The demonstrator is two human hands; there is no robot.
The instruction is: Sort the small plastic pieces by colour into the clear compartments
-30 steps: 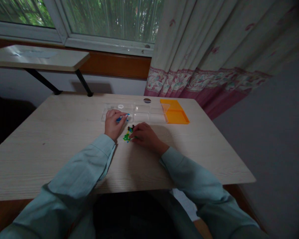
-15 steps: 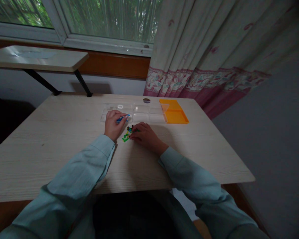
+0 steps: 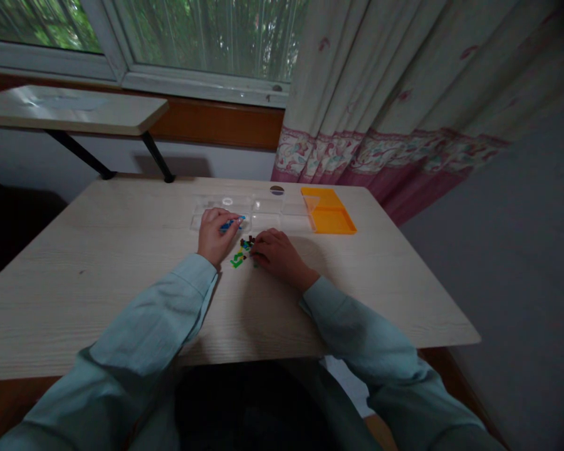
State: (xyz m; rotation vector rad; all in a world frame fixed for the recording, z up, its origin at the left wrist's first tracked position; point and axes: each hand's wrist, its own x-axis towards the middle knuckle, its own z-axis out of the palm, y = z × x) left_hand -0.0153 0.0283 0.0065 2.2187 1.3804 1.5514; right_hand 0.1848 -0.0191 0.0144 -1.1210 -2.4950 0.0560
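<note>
My left hand [image 3: 213,237] is closed around small blue pieces [image 3: 226,224] at the front edge of a clear compartment box [image 3: 267,220]. Part of the blue pieces shows between thumb and fingers; their exact kind is too small to make out. My right hand [image 3: 277,255] is curled, fingers down, at the right side of a little pile of green, yellow, blue and dark brown pieces [image 3: 237,258] on the table. Its fingertips are partly hidden, and whether they pinch a piece does not show clearly.
An orange tray [image 3: 331,212] lies at the back right, overlapped by the clear box's right end. The wooden table [image 3: 136,300] has a round cable hole [image 3: 277,190] near its back edge. A raised shelf [image 3: 75,111] on black legs stands at the back left. A curtain [image 3: 357,113] hangs behind.
My right hand has shifted slightly right, uncovering more of the dark brown and green pieces. The left hand keeps its place with the blue pieces.
</note>
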